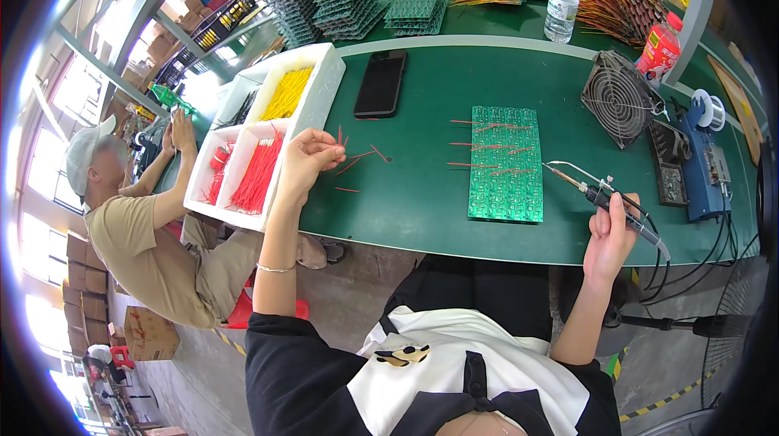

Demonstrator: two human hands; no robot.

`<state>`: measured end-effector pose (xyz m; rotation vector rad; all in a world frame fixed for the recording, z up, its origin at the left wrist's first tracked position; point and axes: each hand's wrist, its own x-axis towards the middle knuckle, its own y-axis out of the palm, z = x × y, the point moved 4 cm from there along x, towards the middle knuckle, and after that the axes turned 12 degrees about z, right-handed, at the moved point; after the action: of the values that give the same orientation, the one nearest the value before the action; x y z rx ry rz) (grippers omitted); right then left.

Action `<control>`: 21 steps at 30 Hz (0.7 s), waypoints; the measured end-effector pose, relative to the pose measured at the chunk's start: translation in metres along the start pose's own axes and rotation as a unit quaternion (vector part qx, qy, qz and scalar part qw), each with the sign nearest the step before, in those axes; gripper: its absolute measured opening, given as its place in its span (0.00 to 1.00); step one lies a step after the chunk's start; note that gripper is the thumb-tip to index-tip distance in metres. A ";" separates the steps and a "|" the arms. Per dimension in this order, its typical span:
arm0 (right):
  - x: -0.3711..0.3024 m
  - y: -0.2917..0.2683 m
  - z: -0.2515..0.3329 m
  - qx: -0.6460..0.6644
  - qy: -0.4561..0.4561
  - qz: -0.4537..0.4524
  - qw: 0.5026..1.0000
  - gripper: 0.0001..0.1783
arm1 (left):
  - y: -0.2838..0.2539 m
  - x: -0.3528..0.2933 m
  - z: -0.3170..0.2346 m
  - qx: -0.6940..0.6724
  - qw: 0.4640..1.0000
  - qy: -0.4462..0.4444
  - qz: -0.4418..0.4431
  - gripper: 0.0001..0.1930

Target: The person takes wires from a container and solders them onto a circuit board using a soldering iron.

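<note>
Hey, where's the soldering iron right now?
In the head view, the soldering iron is on the right, in the right hand, its tip near the right edge of the green circuit board.

From where I stand, the green rectangular circuit board (506,186) looks glossy, the thin red wires (258,176) smooth plastic, the white compartmented tray (324,87) matt and foam-like.

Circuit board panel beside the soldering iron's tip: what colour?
The circuit board panel is green, best seen in the head view.

Red wires (459,164) are jutting left from a flat green circuit board (507,189); at right, a soldering iron (599,196) is pointing left.
</note>
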<state>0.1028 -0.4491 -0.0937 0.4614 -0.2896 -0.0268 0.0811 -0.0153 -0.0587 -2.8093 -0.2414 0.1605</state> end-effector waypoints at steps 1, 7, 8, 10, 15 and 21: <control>0.000 0.000 0.000 0.001 0.000 -0.001 1.000 0.10 | 0.000 -0.001 -0.001 -0.004 1.000 0.002 -0.002 0.06; -0.001 0.000 0.001 0.006 0.003 -0.001 1.000 0.09 | -0.001 -0.003 0.001 0.048 0.999 -0.003 -0.008 0.10; -0.001 -0.001 0.000 0.011 0.002 0.000 1.000 0.09 | -0.001 -0.004 0.000 0.072 0.997 -0.010 -0.012 0.09; -0.001 -0.002 -0.001 0.017 0.000 0.000 1.000 0.09 | 0.001 -0.004 -0.001 0.096 0.995 -0.008 -0.004 0.08; 0.000 -0.002 0.001 0.021 -0.006 0.001 1.000 0.10 | 0.003 -0.004 -0.004 0.135 0.991 0.005 -0.008 0.04; 0.000 -0.002 0.000 0.029 -0.004 0.010 1.000 0.09 | 0.010 -0.009 -0.013 0.445 0.891 0.075 -0.041 0.05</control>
<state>0.1027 -0.4506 -0.0946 0.5164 -0.3033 -0.0007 0.0759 -0.0298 -0.0489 -1.8785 -0.1844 0.0164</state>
